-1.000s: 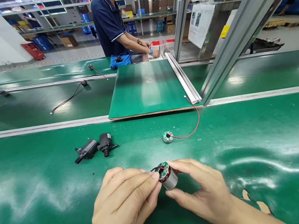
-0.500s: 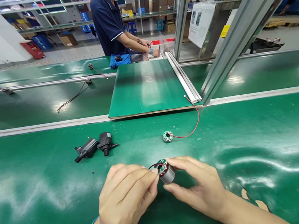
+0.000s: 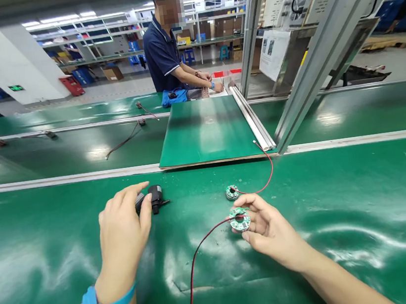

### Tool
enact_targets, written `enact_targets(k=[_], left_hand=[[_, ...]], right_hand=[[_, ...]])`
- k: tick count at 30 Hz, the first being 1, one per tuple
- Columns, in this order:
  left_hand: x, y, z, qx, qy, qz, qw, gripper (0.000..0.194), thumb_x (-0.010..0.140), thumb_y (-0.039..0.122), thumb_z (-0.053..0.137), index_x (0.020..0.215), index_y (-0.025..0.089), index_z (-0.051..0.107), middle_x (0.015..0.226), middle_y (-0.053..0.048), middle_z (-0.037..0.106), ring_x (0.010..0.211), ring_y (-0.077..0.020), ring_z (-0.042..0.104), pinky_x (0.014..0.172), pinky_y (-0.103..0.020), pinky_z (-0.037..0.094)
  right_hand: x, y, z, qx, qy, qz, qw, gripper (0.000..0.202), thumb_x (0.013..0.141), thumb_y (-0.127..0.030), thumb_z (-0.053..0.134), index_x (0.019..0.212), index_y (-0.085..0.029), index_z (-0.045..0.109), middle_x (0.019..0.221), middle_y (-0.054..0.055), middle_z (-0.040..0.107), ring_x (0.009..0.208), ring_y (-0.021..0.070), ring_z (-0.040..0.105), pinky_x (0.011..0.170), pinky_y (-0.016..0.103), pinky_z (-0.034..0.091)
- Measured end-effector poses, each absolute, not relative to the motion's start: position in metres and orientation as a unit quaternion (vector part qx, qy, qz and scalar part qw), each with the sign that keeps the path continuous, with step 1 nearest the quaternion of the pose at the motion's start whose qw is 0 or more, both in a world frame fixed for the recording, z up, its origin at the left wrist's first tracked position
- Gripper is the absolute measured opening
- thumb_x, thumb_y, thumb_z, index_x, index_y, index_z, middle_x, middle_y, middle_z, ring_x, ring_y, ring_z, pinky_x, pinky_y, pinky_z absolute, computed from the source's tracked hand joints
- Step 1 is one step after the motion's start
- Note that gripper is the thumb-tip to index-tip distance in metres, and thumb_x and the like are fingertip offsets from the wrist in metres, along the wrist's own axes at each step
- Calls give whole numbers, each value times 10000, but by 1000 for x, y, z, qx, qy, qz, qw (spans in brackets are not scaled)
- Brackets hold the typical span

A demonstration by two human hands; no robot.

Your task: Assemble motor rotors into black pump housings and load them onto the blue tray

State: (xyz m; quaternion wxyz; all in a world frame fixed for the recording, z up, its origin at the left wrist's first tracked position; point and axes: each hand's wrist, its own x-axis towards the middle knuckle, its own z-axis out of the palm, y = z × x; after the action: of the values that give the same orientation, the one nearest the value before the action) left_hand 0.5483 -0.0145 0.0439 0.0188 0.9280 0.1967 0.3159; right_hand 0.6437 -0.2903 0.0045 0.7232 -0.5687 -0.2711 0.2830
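Observation:
My right hand [image 3: 269,230] holds a round motor part [image 3: 239,220] with a green circuit ring on top; its red and black wires curve down to the bottom edge. Just beyond it, a second such part [image 3: 232,192] rests on the green table, with a red wire running to the raised board. My left hand [image 3: 126,222], a blue band on its wrist, hovers at the left with thumb and fingers apart. Beside its fingertips is a black pump [image 3: 155,198] on the table. Another black pump [image 3: 139,201] is mostly hidden behind the left hand.
A raised green board [image 3: 204,132] with white tubes [image 3: 253,120] lies past the table's far edge. A metal post [image 3: 325,61] slants up at the right. Wired parts [image 3: 141,122] lie on the far bench, where another person [image 3: 162,52] works.
My left hand has let go of the motor part's wires and moved left to the pumps. My right hand still holds the part, now with its circuit ring facing me. The view has tilted up.

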Motion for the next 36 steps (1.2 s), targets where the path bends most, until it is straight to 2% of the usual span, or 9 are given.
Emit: enact_targets(k=[5,10,14,17,20,22,27,31,36], left_hand=[[554,14,30,953,251,139,-99,484,1005,506,414,1324,187,590,1248,-137,682,1046,-363,646,735,-411,476],[573,7,11,954,226,147,-132,548,953,601,468,1292,187,587,1111,-152,707,1000,-372,645,755,-413,465],[582,-4,6,982,149,113,-8,279,942,434,564,1084,193,575,919,-86,701,867,-288,669,719,-359,476],[582,-20,5,976,89,108,165,337,862,358,685,1140,223,552,1035,-57,711,941,-255,684,791,-356,520],[579,-47,6,943,-5,110,315,450,816,322,738,1235,276,579,1203,-35,697,1109,-224,663,961,-353,514],[576,-67,6,921,-64,83,376,389,811,314,746,1183,289,639,1201,-26,704,1111,-215,667,968,-342,522],[569,-98,-3,829,-76,9,554,510,772,283,798,1229,268,573,1206,-41,719,1075,-210,708,934,-318,575],[567,-99,-9,793,-67,-6,606,692,739,250,846,1300,304,444,1230,-47,718,1144,-222,692,983,-343,563],[568,-97,-6,798,-77,-12,597,690,770,288,837,1304,328,402,1196,-39,737,1059,-196,721,947,-332,567]], right_hand=[[650,-287,-1,-596,-303,324,670,478,720,-13,613,1139,-241,582,1007,1,609,858,92,586,760,209,483],[651,-285,-6,-611,-301,342,647,421,762,-64,641,1142,-233,572,951,-14,591,720,73,539,676,221,463],[648,-286,-4,-608,-299,337,654,410,783,-230,777,1147,-235,588,978,-10,581,698,66,548,634,211,453],[647,-290,4,-631,-300,301,649,478,736,-287,848,1151,-253,614,1025,-5,610,681,68,576,630,220,477],[650,-297,12,-646,-346,221,644,468,706,-287,884,1121,-280,667,1109,9,679,923,146,653,869,309,521],[653,-301,16,-646,-384,162,640,474,689,-303,902,1117,-307,700,1169,10,693,1120,189,621,1046,373,447],[661,-302,13,-661,-410,168,605,492,699,-348,893,1160,-330,720,1323,27,619,1276,216,543,1153,421,350],[664,-301,9,-662,-397,227,594,458,735,-331,867,1169,-319,721,1329,34,595,1263,215,555,1135,426,377],[667,-304,14,-675,-397,242,573,457,738,-338,864,1173,-326,723,1298,31,599,1231,215,573,1122,430,392]])
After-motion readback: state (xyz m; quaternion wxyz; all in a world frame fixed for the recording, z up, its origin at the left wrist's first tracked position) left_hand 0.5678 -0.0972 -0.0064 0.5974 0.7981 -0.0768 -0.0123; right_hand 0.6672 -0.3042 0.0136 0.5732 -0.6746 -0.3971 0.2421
